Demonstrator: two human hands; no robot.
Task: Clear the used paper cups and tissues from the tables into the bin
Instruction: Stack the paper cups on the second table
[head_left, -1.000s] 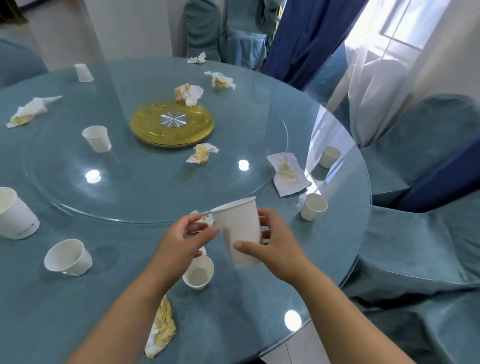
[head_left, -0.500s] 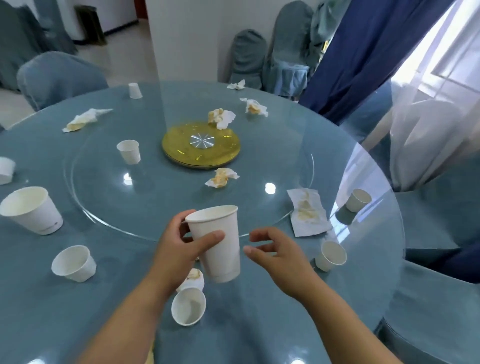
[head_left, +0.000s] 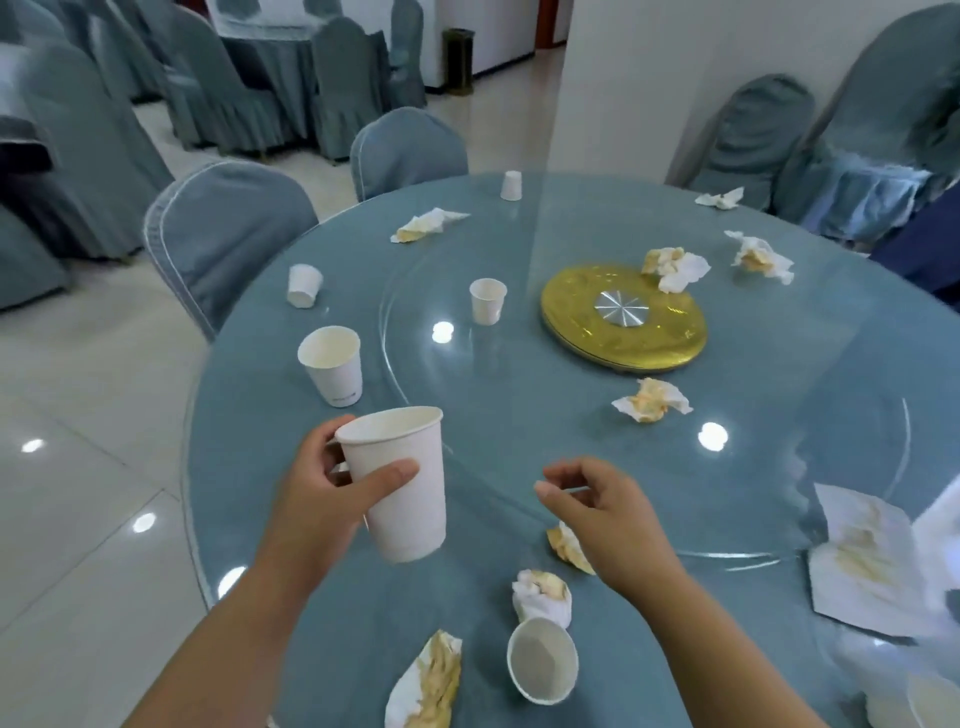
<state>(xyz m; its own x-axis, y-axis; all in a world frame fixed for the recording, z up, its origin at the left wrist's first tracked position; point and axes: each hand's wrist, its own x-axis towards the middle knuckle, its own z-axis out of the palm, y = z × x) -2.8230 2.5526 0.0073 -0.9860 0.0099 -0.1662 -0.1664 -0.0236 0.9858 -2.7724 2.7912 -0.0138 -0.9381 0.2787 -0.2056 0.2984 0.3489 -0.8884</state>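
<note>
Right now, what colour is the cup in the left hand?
Plain white; the head view shows the cup in the left hand.

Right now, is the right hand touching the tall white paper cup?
Apart. The head view shows a clear gap between the right hand and the tall white paper cup.

Left hand, right hand: both bare. Left forearm and right forearm uncovered as far as the bottom edge of the view. Nails short and rounded, seen on left thumb and one right fingertip. Fingers slim.
</note>
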